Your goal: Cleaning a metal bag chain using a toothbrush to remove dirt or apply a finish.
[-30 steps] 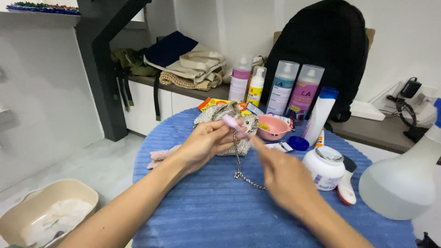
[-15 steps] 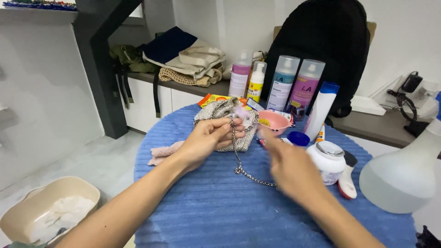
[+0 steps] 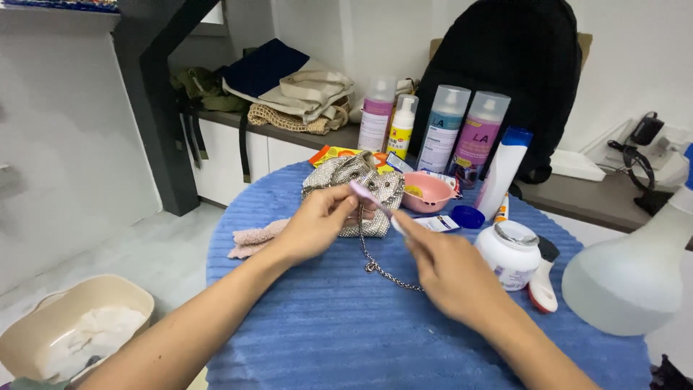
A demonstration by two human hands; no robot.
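Note:
A small silver mesh bag [image 3: 354,177] lies on the round table under a blue ribbed cloth [image 3: 339,318]. My left hand [image 3: 317,224] pinches the bag's near edge where its metal chain [image 3: 379,269] hangs down onto the cloth. My right hand [image 3: 447,271] holds a toothbrush [image 3: 372,198] with a lilac head, and the bristle end points at the bag just above my left fingers.
A pink bowl [image 3: 429,193], a blue cap [image 3: 469,217], a white jar [image 3: 511,254], several spray cans and bottles [image 3: 444,130] and a large clear spray bottle [image 3: 635,267] crowd the table's far and right side. A pink rag [image 3: 253,238] lies left. A beige tub [image 3: 68,332] sits on the floor.
My hands and the bag have stayed together. The brush head has shifted a little over the bag near my left fingers.

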